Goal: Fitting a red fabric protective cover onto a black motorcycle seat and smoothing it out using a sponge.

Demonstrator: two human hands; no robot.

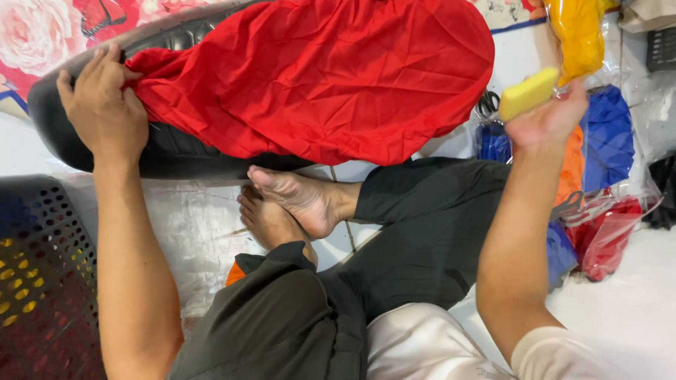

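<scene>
The person sat cross-legged on the floor [634, 317], dark trousers [415, 232] and bare feet [296, 200] nearest the camera, with a perforated dark crate [42, 274] at the left. The left hand [102, 105] lay further out on the end of a black seat [162, 151], fingers flat and spread, pressing the edge of a red cloth [324, 77] against it; the grip was open, a press more than a pinch. The cloth covered most of the seat, wrinkled and drawn over its far side. The right hand [546, 119] was raised off to the right, well apart from the seat, its grip closed on a yellow sponge [528, 93], which stuck out to the left of the fingers. Beyond that hand lay clear bags [609, 137] of folded blue, orange and red cloth, a yellow bag [577, 32] above them. What looked like scissors [487, 103] lay just beside the seat's right end. A floral sheet [42, 32] showed at the far left.
</scene>
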